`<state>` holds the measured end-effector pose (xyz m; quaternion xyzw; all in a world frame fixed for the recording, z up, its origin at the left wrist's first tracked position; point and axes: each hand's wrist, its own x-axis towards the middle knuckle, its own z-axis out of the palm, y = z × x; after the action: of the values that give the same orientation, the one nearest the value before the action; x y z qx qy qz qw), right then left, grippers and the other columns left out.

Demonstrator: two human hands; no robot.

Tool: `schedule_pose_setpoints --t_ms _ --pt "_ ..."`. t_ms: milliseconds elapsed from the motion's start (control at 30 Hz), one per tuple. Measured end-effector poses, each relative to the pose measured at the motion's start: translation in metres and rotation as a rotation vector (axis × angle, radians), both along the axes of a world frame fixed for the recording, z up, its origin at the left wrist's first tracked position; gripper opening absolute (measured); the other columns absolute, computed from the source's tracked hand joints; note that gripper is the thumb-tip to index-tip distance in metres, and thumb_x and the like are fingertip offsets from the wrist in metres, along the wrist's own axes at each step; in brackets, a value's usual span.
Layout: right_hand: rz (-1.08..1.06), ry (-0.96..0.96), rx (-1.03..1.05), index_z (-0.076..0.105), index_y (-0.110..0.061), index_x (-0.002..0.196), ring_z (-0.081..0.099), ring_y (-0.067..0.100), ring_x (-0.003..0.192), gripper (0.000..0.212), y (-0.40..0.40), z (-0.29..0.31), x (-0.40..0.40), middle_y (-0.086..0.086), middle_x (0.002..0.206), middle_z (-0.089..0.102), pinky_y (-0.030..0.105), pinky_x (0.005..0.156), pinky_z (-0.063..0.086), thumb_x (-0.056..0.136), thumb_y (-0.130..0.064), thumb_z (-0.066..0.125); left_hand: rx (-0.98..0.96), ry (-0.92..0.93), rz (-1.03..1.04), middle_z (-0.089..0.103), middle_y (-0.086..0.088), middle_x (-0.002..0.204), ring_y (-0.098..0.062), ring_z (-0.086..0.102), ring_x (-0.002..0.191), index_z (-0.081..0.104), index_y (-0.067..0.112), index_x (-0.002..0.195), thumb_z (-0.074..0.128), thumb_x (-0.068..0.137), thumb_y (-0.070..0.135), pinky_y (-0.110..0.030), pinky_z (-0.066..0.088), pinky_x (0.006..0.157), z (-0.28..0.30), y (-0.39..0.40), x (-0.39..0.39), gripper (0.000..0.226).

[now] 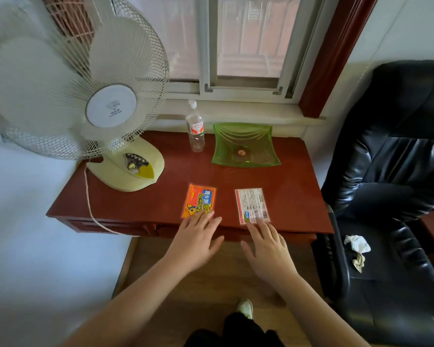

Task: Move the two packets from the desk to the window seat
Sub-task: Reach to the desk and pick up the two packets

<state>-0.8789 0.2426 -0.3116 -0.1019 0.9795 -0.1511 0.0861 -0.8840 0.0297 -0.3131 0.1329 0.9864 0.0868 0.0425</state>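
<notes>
In the head view, two packets lie flat near the front edge of a red-brown counter (286, 186). The orange packet (199, 199) is on the left, the white packet (251, 204) on the right, well apart from each other, both with their long sides running away from the person.

The left hand (196, 242) is flat, palm down, fingers spread and loosely extended; its fingertips (206, 216) rest on the near edge of the orange packet without gripping it. The right hand (269, 252) is likewise flat and spread, with fingertips (259, 222) touching the near edge of the white packet, nothing clasped.

Behind the packets, at the back of the counter, stand a clear bottle (195, 128) with a white cap and, just to its right, a green dish (246, 145) holding something small. A pale fan (85, 96) fills the left end, its cord hanging over the front. Above the back edge runs the pale window ledge (248, 112), under a sliding window. To the right is a black chair (391, 196) with crumpled paper (357, 249) on its seat.
</notes>
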Motion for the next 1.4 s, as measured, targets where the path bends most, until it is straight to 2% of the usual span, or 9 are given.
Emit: schedule_pose_setpoints --t_ms 233,400,533,633,733,900,1100,1233,1400 --pt "0.026 -0.087 -0.010 0.022 -0.023 0.156 0.017 0.029 0.152 0.062 0.035 -0.022 -0.108 0.006 0.166 0.023 0.046 0.121 0.020 0.101 -0.047 0.037 0.006 -0.103 0.117 0.039 -0.001 0.159 -0.022 0.028 0.150 0.038 0.028 0.149 0.036 0.100 0.048 -0.046 0.022 0.121 -0.026 0.026 -0.066 0.053" --pt "0.035 -0.216 -0.041 0.018 -0.022 0.157 0.018 0.029 0.152 0.067 0.034 -0.042 -0.150 0.006 0.166 0.023 0.048 0.120 0.021 0.100 -0.047 0.043 -0.033 -0.204 0.146 0.040 -0.001 0.158 -0.021 0.030 0.148 0.041 0.027 0.147 0.034 0.102 0.047 -0.045 0.024 0.121 -0.048 0.020 -0.095 0.050" --pt "-0.153 -0.432 -0.184 0.016 -0.018 0.158 0.022 0.033 0.150 0.077 0.027 -0.059 -0.174 0.010 0.164 0.025 0.052 0.118 0.027 0.097 -0.045 0.054 -0.013 -0.308 0.241 0.043 -0.006 0.155 -0.026 0.043 0.139 0.046 0.026 0.143 0.039 0.101 0.045 -0.045 0.038 0.112 -0.062 0.008 -0.117 0.047" --pt "-0.269 -0.486 -0.208 0.018 -0.015 0.157 0.031 0.033 0.146 0.079 0.026 -0.069 -0.190 0.013 0.160 0.032 0.053 0.115 0.035 0.095 -0.041 0.060 0.000 -0.324 0.320 0.050 -0.006 0.147 -0.026 0.055 0.126 0.050 0.022 0.139 0.044 0.099 0.042 -0.044 0.047 0.101 -0.071 -0.008 -0.132 0.045" --pt "-0.410 -0.509 -0.238 0.026 -0.012 0.154 0.041 0.034 0.139 0.078 0.022 -0.079 -0.202 0.015 0.153 0.041 0.053 0.110 0.041 0.092 -0.038 0.065 -0.025 -0.343 0.422 0.052 -0.006 0.142 -0.027 0.055 0.125 0.045 0.021 0.141 0.049 0.097 0.040 -0.046 0.048 0.099 -0.079 -0.026 -0.144 0.048" --pt "-0.587 -0.480 -0.111 0.025 -0.013 0.153 0.036 0.034 0.140 0.093 0.005 -0.092 -0.209 0.015 0.153 0.038 0.051 0.112 0.035 0.081 -0.049 0.073 -0.040 -0.348 0.593 0.049 -0.011 0.144 -0.029 0.050 0.130 0.030 0.015 0.148 0.060 0.091 0.047 -0.046 0.051 0.098 -0.097 -0.040 -0.157 0.071" --pt "-0.689 -0.444 0.041 0.023 -0.008 0.150 0.033 0.034 0.140 0.108 -0.015 -0.105 -0.209 0.017 0.152 0.034 0.048 0.112 0.032 0.072 -0.060 0.077 0.058 -0.367 0.848 0.044 -0.015 0.146 -0.032 0.046 0.133 0.032 0.007 0.146 0.070 0.079 0.060 -0.048 0.048 0.098 -0.107 -0.031 -0.166 0.094" --pt "-0.731 -0.459 0.087 0.027 -0.005 0.146 0.035 0.034 0.139 0.112 -0.016 -0.106 -0.216 0.018 0.149 0.038 0.047 0.112 0.032 0.065 -0.061 0.082 0.095 -0.400 0.987 0.050 -0.016 0.138 -0.033 0.048 0.128 0.040 0.007 0.137 0.076 0.073 0.061 -0.052 0.047 0.096 -0.104 -0.032 -0.172 0.091" --pt "-0.725 -0.510 0.100 0.035 -0.009 0.143 0.036 0.033 0.138 0.105 -0.011 -0.106 -0.224 0.013 0.147 0.045 0.046 0.111 0.030 0.065 -0.060 0.083 0.109 -0.450 1.022 0.052 -0.015 0.136 -0.033 0.048 0.128 0.047 0.007 0.133 0.077 0.072 0.061 -0.053 0.045 0.098 -0.100 -0.039 -0.176 0.087"
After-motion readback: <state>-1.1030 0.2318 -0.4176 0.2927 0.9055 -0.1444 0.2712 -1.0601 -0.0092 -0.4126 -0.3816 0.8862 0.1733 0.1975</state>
